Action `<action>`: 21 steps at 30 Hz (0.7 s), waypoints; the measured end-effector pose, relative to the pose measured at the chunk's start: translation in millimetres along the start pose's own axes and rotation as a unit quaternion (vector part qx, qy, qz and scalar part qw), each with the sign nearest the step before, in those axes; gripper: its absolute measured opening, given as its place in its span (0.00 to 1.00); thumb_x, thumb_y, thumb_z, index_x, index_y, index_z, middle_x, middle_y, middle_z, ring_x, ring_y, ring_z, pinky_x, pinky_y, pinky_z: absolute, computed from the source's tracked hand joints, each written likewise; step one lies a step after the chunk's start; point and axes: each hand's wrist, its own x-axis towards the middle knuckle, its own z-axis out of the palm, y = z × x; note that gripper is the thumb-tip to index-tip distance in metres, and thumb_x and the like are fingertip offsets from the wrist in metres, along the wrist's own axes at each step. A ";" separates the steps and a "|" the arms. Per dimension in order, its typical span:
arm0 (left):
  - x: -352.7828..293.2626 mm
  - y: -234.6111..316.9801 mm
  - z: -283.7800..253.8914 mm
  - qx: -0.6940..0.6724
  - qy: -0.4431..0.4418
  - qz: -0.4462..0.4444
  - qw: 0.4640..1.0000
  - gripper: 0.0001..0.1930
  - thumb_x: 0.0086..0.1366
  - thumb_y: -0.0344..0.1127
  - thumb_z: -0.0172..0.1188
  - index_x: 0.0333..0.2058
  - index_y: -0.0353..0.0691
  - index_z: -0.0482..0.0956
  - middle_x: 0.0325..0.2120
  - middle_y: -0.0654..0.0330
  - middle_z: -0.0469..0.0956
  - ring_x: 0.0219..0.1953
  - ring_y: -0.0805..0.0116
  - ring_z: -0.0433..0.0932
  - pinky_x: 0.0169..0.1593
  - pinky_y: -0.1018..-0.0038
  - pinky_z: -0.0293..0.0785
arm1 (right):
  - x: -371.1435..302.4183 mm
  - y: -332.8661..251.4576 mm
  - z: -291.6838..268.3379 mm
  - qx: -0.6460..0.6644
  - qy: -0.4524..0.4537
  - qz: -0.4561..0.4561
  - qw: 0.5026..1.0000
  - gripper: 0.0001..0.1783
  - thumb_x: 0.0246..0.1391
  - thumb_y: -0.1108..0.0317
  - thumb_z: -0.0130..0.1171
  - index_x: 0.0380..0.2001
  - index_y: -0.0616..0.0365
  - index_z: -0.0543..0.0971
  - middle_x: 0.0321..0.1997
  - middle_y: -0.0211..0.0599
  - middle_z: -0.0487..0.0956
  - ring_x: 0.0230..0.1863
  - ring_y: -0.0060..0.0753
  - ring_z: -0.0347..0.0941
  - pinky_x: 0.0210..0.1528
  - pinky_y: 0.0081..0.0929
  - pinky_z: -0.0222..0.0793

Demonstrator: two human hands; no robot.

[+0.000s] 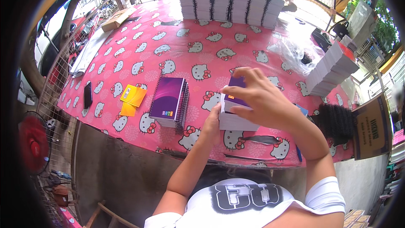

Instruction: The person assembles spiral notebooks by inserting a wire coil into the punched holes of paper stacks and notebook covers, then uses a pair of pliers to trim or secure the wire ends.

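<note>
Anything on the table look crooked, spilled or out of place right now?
Nothing is spilled or damaged. The white stack at the table's right leans, fanned out. The purple notebook stack sits square. Both hands, left and right, grip a paper block.

Daylight is flooding in from the far side, washing out the row of white paper stacks (230, 3) and the clear plastic sheet (295, 50) with glare. The pink worktop (168, 55) is showing evenly lit and sharp at centre. The fisheye lens is bending straight edges near the rim, where a black vignette is closing in and detail is softening.
</note>
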 end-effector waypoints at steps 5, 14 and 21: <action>-6.4 -2.8 -1.3 0.060 0.029 -0.011 0.998 0.25 0.70 0.51 0.36 0.58 0.46 0.68 0.47 0.65 0.76 0.49 0.72 0.73 0.51 0.70 0.64 | 27.5 -5.6 5.9 -0.054 -0.220 0.049 0.973 0.18 0.42 0.68 0.67 0.41 0.53 0.83 0.45 0.43 0.74 0.49 0.47 0.70 0.50 0.40 0.69; -24.3 21.2 -8.1 0.087 0.082 0.098 0.988 0.33 0.61 0.53 0.54 0.61 0.46 0.63 0.56 0.63 0.64 0.57 0.72 0.58 0.56 0.63 0.47 | 35.6 15.1 -7.0 0.057 -0.241 -0.026 0.969 0.16 0.40 0.69 0.67 0.37 0.55 0.83 0.39 0.42 0.80 0.44 0.45 0.76 0.48 0.38 0.70; -51.4 55.7 8.4 0.113 0.065 0.175 0.976 0.35 0.59 0.49 0.57 0.62 0.45 0.59 0.59 0.62 0.59 0.57 0.75 0.56 0.54 0.69 0.50 | 40.6 20.5 -10.2 0.065 -0.262 -0.025 0.962 0.11 0.43 0.70 0.65 0.33 0.57 0.80 0.35 0.41 0.79 0.40 0.47 0.76 0.42 0.41 0.70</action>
